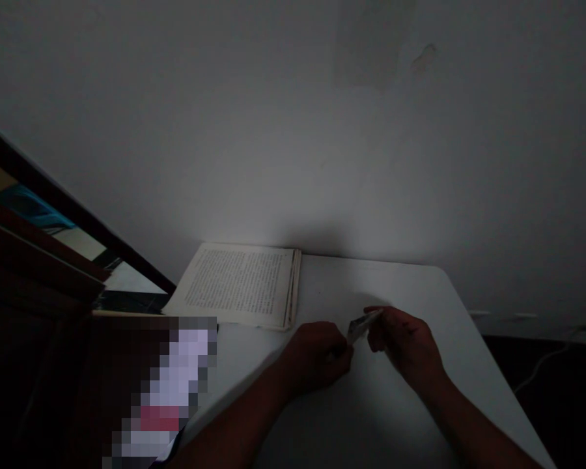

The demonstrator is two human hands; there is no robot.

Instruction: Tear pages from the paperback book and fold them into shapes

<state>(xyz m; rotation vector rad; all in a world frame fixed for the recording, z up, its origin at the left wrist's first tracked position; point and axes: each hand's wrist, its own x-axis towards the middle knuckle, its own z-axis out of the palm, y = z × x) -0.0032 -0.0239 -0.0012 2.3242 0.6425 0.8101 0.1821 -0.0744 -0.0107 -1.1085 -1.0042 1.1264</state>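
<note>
Over the front middle of the white table, a small folded piece of paper is held in the air between both hands. It is pale with a darker patch toward its left end; details are too dim to read. My left hand is curled, with thumb and fingers pinching its left end. My right hand grips the other end between thumb and fingers. Behind my left hand lies a stack of printed pages, its top sheet covered in lines of text.
A grey wall rises right behind the table. Dark wooden furniture with a slanting rail stands at the left, and a pixelated bright object is beside the table's left edge. A thin white cable hangs at the right.
</note>
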